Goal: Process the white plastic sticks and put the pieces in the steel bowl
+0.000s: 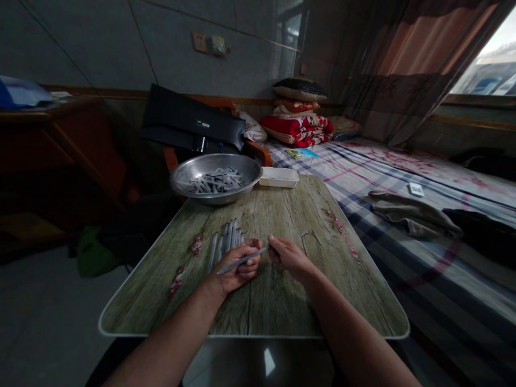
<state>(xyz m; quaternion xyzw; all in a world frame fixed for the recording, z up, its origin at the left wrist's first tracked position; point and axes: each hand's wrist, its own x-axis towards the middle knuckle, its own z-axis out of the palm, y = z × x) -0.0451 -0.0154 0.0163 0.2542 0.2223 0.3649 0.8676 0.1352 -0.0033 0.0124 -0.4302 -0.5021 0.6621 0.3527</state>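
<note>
My left hand point(242, 263) is closed around a slim, greyish, translucent pen point(244, 259), which lies slanted across the palm with its far end pointing to the right. At that end, my right hand point(288, 257) is closed in a pinch, thumb on top; any small part between its fingertips is hidden. Just beyond my left hand, several similar pens point(229, 235) lie side by side on the small wood-patterned table point(290, 306). A wide metal bowl point(252, 180) at the table's far left holds a heap of white, clear and dark slender pieces point(220, 180).
Beside the bowl stands a white plastic tray point(279, 178). A black monitor point(193, 121) leans behind it. On the right, a bed with a checked sheet point(346, 183) runs along the table, with a grey cloth point(411, 212) on it. A wooden desk point(60, 134) is at left.
</note>
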